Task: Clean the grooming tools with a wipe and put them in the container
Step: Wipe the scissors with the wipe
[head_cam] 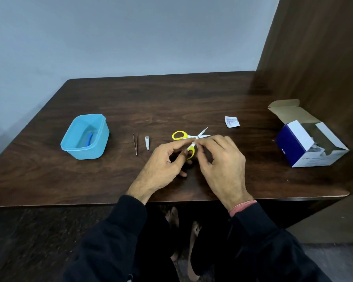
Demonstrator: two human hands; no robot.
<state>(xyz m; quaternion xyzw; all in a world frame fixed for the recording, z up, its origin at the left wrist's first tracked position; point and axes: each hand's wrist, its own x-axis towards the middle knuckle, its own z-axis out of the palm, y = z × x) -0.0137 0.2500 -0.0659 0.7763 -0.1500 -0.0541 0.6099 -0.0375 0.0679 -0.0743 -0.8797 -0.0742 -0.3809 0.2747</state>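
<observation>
Small scissors (186, 136) with yellow handles lie spread open at the table's middle. My left hand (165, 161) grips the nearer yellow handle loop. My right hand (218, 159) pinches a small white wipe (194, 143) against the scissors just above that handle. Tweezers (135, 143) and a nail clipper (147, 143) lie side by side on the table to the left. Further left stands the light blue container (69, 146), with a blue tool (89, 137) inside it.
A torn white wipe wrapper (232, 121) lies behind my right hand. An open blue and white cardboard box (306, 139) stands at the right, beside a brown wooden wall panel (318, 58). The dark wooden table's front edge (69, 203) runs below my wrists.
</observation>
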